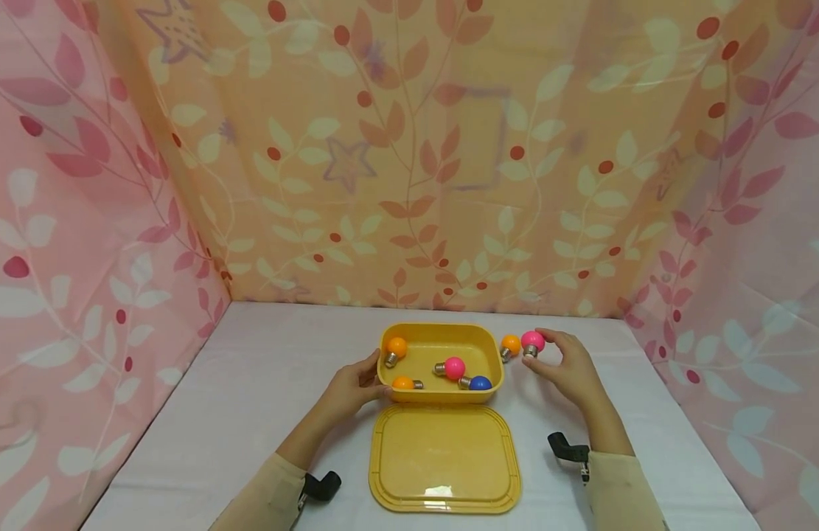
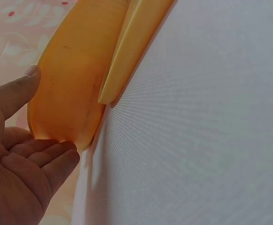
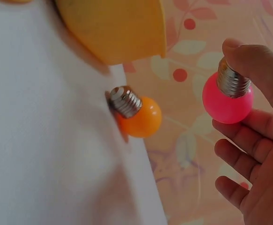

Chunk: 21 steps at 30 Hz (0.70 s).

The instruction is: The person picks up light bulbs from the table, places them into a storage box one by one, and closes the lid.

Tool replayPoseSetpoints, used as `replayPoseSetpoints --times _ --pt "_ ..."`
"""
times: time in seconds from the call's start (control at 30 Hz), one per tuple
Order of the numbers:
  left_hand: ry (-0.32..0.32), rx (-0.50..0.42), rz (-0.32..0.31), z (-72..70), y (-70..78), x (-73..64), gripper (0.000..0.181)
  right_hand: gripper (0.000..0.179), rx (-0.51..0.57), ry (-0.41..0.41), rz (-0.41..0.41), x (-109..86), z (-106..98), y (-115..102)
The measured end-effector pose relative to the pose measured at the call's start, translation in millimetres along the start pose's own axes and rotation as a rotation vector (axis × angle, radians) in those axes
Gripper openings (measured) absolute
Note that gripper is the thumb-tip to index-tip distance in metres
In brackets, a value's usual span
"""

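Observation:
My right hand (image 1: 570,366) pinches a pink light bulb (image 3: 226,105) between thumb and fingers, the thumb at its metal screw base. Just left of it, an orange light bulb (image 3: 145,119) lies on the table beside the yellow box (image 1: 442,333). My left hand (image 1: 351,385) holds the box by its left end, thumb at the near corner and fingers along the side. Inside the open box lie two orange bulbs, one upper left (image 1: 396,346) and one lower left (image 1: 403,383), plus a pink bulb (image 1: 454,367) and a blue bulb (image 1: 480,383).
The yellow lid (image 1: 444,459) lies flat on the white table cloth (image 1: 270,346), right in front of the box. Patterned curtains (image 1: 409,147) stand at the back and both sides. A black camera mount sits on each wrist.

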State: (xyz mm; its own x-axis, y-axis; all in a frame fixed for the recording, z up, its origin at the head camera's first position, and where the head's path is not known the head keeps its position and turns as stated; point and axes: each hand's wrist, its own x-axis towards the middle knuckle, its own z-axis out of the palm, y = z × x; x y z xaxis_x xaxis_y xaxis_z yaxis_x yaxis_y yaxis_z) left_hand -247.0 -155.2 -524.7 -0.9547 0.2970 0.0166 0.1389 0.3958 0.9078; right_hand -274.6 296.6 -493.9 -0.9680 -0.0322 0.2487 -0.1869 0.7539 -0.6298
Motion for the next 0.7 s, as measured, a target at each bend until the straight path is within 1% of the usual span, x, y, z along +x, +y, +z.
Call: replayPoseSetpoints --times 0.1,0.27,0.3,0.37,0.53,0.7 --pt "0.005 -0.007 0.015 -1.0 0.8 -0.8 0.090 0.079 0.017 0.005 -0.014 -0.9 -2 -9" --pt "0.001 0.004 0.036 -0.6 0.5 -0.2 0.089 0.075 0.037 -0.012 0.001 -3.7 -5 -26" --pt "0.001 0.007 0.032 -0.4 0.1 0.2 0.089 0.075 0.038 -0.017 -0.003 -3.8 -5 -28" --pt "0.003 0.010 0.030 0.1 -0.9 0.6 0.089 0.074 0.039 -0.023 -0.021 -2.9 -4 -33" --pt "0.015 0.014 0.030 -0.1 -1.2 -0.6 0.089 0.074 0.041 -0.034 -0.098 4.0 -4 -45" --pt "0.011 0.019 0.011 -1.0 1.0 -0.4 0.089 0.073 0.012 -0.081 -0.117 14.3 -9 -59"
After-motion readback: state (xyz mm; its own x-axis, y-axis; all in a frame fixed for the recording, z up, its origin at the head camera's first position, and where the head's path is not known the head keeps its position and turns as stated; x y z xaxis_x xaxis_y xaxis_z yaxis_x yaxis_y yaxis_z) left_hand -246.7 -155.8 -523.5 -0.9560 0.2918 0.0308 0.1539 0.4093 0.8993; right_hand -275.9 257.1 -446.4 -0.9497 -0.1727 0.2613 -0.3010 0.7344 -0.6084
